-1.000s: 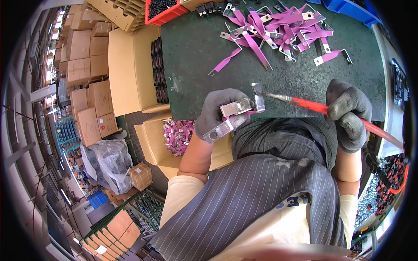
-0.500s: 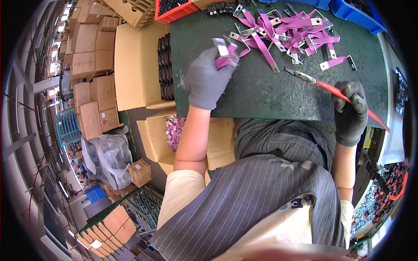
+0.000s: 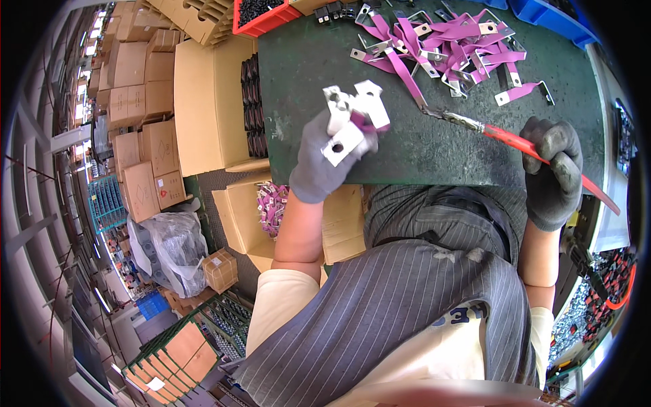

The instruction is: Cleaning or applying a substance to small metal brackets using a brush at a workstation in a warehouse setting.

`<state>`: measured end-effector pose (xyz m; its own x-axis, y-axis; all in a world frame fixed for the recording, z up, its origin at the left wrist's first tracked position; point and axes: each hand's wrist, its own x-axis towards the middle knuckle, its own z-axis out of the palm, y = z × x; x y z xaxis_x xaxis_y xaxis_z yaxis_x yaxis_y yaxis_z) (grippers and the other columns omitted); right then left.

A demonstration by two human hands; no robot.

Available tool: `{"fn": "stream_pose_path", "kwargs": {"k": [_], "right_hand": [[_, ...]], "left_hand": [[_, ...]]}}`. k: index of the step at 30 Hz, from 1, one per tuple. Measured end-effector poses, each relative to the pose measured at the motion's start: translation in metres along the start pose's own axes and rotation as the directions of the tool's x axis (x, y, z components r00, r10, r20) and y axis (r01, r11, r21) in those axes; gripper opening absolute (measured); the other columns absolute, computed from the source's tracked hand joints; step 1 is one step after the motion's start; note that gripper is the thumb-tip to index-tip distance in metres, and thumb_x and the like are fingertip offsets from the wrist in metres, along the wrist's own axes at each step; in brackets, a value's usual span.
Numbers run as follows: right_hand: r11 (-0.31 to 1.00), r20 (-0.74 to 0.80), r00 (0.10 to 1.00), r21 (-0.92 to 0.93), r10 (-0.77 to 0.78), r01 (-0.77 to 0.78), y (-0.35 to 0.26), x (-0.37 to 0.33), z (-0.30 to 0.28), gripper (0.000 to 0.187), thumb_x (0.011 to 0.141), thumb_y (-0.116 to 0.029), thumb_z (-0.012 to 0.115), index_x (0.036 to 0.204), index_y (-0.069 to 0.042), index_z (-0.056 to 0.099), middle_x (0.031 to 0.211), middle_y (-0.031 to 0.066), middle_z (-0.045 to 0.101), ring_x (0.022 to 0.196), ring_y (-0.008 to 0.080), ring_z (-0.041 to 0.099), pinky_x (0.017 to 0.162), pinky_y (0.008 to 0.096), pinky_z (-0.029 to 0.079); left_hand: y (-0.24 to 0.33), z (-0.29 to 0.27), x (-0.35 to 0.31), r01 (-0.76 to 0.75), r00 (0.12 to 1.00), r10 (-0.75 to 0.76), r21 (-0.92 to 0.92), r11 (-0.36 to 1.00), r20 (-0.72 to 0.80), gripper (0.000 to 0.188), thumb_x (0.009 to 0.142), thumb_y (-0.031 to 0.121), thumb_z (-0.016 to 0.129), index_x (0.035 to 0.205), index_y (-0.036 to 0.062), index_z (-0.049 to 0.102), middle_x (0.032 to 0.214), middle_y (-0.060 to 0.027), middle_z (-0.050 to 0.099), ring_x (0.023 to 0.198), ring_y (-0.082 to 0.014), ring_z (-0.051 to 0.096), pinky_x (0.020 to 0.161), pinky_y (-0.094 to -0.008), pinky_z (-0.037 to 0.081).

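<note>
In my gloved left hand [image 3: 319, 159], closed, are several purple-sleeved busbars [image 3: 344, 144], their flat silver ends with round holes fanned out above the table; motion smears part of them. My gloved right hand [image 3: 553, 166] grips a slim red-handled tool [image 3: 512, 139] that resembles a brush. Its pale, dark-smeared end points left, towards one of the loose busbars; whether they touch I cannot tell. A heap of similar busbars [image 3: 454, 44] lies at the back of the dark green table [image 3: 298, 61]. A single busbar [image 3: 521, 93] lies at the heap's right front edge.
At the back stand a red bin [image 3: 261, 27] of small black parts and a blue bin [image 3: 553, 24]. Left of the table, an open carton [image 3: 230, 102] holds dark parts. Below it, a carton [image 3: 234, 220] contains more busbars. Stacked cartons [image 3: 132, 102] rise farther left.
My left hand has come down towards me, turning the busbars so more silver ends show. My right hand has shifted slightly down and right, still gripping the red-handled tool.
</note>
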<state>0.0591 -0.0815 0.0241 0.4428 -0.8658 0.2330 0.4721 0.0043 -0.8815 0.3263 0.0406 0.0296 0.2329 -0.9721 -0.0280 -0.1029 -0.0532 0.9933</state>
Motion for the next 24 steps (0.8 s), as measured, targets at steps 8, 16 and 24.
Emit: {"fn": "stream_pose_path", "kwargs": {"k": [8,16,24], "right_hand": [[0.911,0.154,0.972,-0.349,-0.176,0.22,-0.023,0.0,0.03,0.034,0.076,-0.04,0.062,0.065,-0.01,0.053,0.059,0.002,0.049,0.056,0.0158,0.042,0.056,0.0298,0.031],[0.929,0.151,0.983,-0.336,-0.107,0.153,-0.026,-0.004,0.029,0.035,0.074,-0.042,0.063,0.063,-0.01,0.054,0.058,0.0019,0.048,0.055,0.0174,0.044,0.054,0.0312,0.032],[0.976,0.091,0.988,-0.167,-0.127,0.141,-0.013,-0.007,0.013,0.026,0.077,-0.03,0.06,0.071,-0.006,0.054,0.06,0.0043,0.053,0.056,0.0154,0.045,0.054,0.0289,0.034]], "left_hand": [[0.009,0.01,-0.012,-0.112,0.991,0.105,0.083,0.99,0.087,0.015,0.073,-0.002,0.066,0.087,0.0007,0.061,0.082,-0.0053,0.061,0.072,-0.0125,0.057,0.065,-0.0264,0.045],[0.003,0.006,-0.013,-0.073,0.994,0.063,0.117,0.99,0.091,0.013,0.074,-0.002,0.066,0.086,0.0,0.061,0.083,-0.0065,0.062,0.074,-0.0129,0.059,0.067,-0.0261,0.046],[0.006,0.012,-0.009,-0.123,0.992,0.127,0.261,0.958,0.001,0.027,0.073,0.003,0.07,0.097,-0.0003,0.058,0.083,-0.0054,0.061,0.075,-0.0121,0.059,0.069,-0.0266,0.047]]}}
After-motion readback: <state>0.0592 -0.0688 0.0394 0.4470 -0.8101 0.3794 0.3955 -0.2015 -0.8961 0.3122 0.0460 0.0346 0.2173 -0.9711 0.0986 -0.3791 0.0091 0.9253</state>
